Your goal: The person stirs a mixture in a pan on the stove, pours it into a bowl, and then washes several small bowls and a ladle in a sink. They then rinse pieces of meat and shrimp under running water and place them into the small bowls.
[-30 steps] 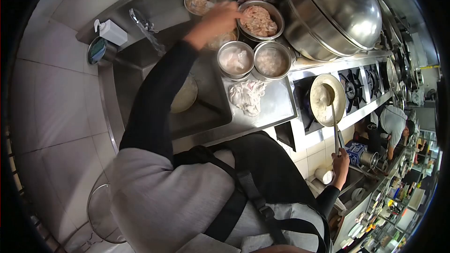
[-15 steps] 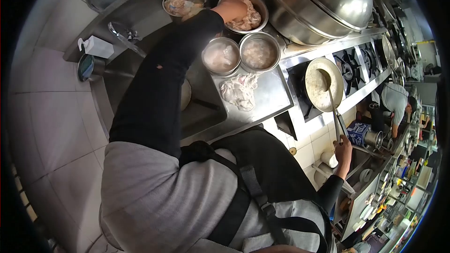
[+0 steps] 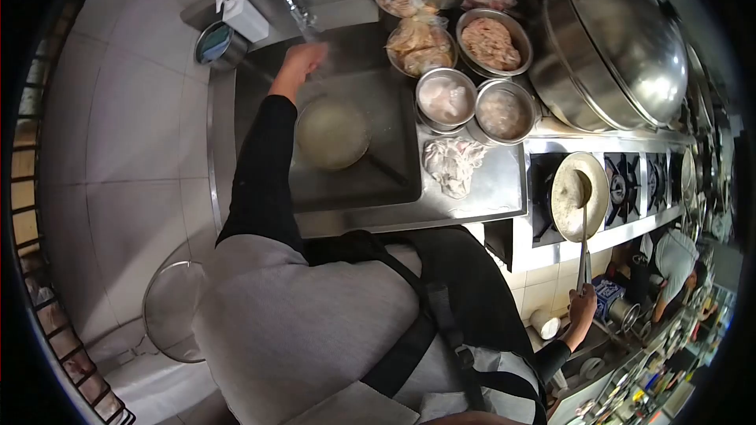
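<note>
My left hand [image 3: 302,64] is over the sink [image 3: 260,134], just below the tap [image 3: 296,8]. It is blurred, and its fingers do not show clearly. Below it in the sink lies a round pan [image 3: 332,134] with cloudy liquid, its dark handle toward the lower right. My right hand [image 3: 583,307] is wrapped round the handles of a wok [image 3: 568,216] and a ladle [image 3: 584,208]. The wok sits on the near burner with the ladle's bowl inside it. Minced-looking raw meat [image 3: 490,43] fills a metal bowl [image 3: 526,51] on the counter.
Two metal pots [image 3: 446,98] of pale liquid stand beside a crumpled cloth [image 3: 453,165]. Bagged food [image 3: 421,47] and a large domed steamer [image 3: 614,47] are behind. A soap bottle [image 3: 244,17] stands by the sink. Another person [image 3: 673,260] bends at the right.
My left hand has left the meat bowl and moved left to the tap over the sink. My right hand still grips the handles. The view has shifted left.
</note>
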The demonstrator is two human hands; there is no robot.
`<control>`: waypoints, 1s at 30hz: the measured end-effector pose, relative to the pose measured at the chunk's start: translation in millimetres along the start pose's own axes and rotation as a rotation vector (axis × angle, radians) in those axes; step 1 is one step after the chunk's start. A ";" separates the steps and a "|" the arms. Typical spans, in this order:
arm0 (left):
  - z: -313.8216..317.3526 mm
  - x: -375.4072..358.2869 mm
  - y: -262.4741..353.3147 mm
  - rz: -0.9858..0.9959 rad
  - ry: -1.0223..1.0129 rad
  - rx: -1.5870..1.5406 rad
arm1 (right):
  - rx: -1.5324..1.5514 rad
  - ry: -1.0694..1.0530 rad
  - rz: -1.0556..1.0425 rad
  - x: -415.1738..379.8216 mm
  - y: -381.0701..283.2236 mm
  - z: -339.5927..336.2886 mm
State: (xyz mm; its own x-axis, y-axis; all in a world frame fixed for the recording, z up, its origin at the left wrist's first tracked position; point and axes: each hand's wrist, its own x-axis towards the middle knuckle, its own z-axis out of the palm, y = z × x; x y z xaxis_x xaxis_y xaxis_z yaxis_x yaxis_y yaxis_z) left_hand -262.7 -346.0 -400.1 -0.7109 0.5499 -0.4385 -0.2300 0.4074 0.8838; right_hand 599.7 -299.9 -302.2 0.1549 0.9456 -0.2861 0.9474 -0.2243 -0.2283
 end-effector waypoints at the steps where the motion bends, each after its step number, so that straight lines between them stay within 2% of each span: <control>1: -5.1 4.9 -2.1 -0.015 0.010 -0.004 | -0.014 -0.013 0.005 2.1 4.6 -0.3; 3: -5.4 17.4 3.0 0.122 -0.084 0.144 | -0.055 -0.002 -0.065 22.5 39.6 9.3; 5: -0.5 22.2 9.5 0.364 -0.083 0.366 | -0.080 0.013 -0.138 29.8 54.0 11.8; 6: -5.5 33.1 2.2 0.353 -0.085 0.366 | -0.090 0.007 -0.103 29.3 46.3 9.5; 8: -2.1 58.1 0.9 0.671 -0.243 0.944 | -0.113 -0.003 -0.082 21.6 28.0 3.2; 9: -5.7 16.8 14.0 0.479 -0.272 0.751 | -0.179 -0.031 -0.212 18.1 28.1 2.5; 10: -27.3 86.8 -27.3 0.992 -0.159 1.040 | -0.174 0.007 -0.345 11.8 26.1 8.7; 11: -37.7 91.4 -28.3 1.003 -0.116 1.056 | -0.252 -0.107 -0.304 14.2 26.9 16.9; 12: -51.6 129.6 -52.0 1.147 0.135 1.338 | -0.312 -0.226 -0.241 20.1 38.5 28.8; 13: -54.0 103.7 -21.7 1.317 -0.029 1.078 | -0.290 0.063 -0.397 41.3 108.5 74.0; 14: -47.7 86.5 -9.9 1.102 -0.137 1.078 | -0.006 0.029 -0.142 33.6 99.0 80.6; 15: -49.7 82.9 -3.0 1.157 -0.261 1.286 | -0.002 0.157 -0.160 17.7 63.6 65.0; 16: -51.4 81.4 1.7 0.776 -0.365 1.564 | 0.147 0.058 0.007 6.3 33.5 44.8; 17: -61.9 94.5 -5.1 0.873 -0.379 1.753 | 0.125 0.075 0.051 -3.4 9.6 27.2; 19: -49.8 85.8 1.7 0.474 -0.286 2.048 | 0.088 0.145 0.069 -14.7 5.3 21.9; 21: -47.9 72.4 6.7 0.575 -0.270 2.042 | 0.102 0.250 -0.001 -21.0 7.7 15.6; 23: -44.7 61.9 3.8 0.664 -0.256 2.032 | 0.166 0.221 0.057 -24.2 10.4 -1.8; 25: -43.2 66.7 -22.6 0.623 -0.020 1.574 | 0.174 0.221 0.040 -21.8 19.7 -12.3; 26: -50.1 80.6 -52.2 0.698 0.024 1.398 | 0.157 0.262 -0.010 -19.0 24.8 -13.5; 27: -60.6 102.7 -88.5 0.686 0.003 1.444 | 0.163 0.265 -0.007 -11.4 33.6 -8.9; 28: -48.7 84.8 -101.5 0.420 -0.097 1.316 | 0.176 0.286 -0.028 0.9 44.3 1.6; 29: -65.6 110.8 -157.1 0.900 -0.244 1.509 | 0.189 0.305 -0.051 10.8 52.9 13.0; 30: -43.8 64.4 -171.2 0.803 -0.206 1.409 | 0.172 0.279 -0.032 19.7 59.1 25.1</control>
State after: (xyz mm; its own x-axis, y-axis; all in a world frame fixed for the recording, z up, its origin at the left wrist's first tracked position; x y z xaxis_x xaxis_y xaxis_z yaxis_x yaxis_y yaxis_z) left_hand -298.2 -412.2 -572.5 -0.2199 0.9721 -0.0815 0.9693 0.2271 0.0943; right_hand 651.7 -300.4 -344.7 0.2195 0.9755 -0.0156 0.8954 -0.2078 -0.3937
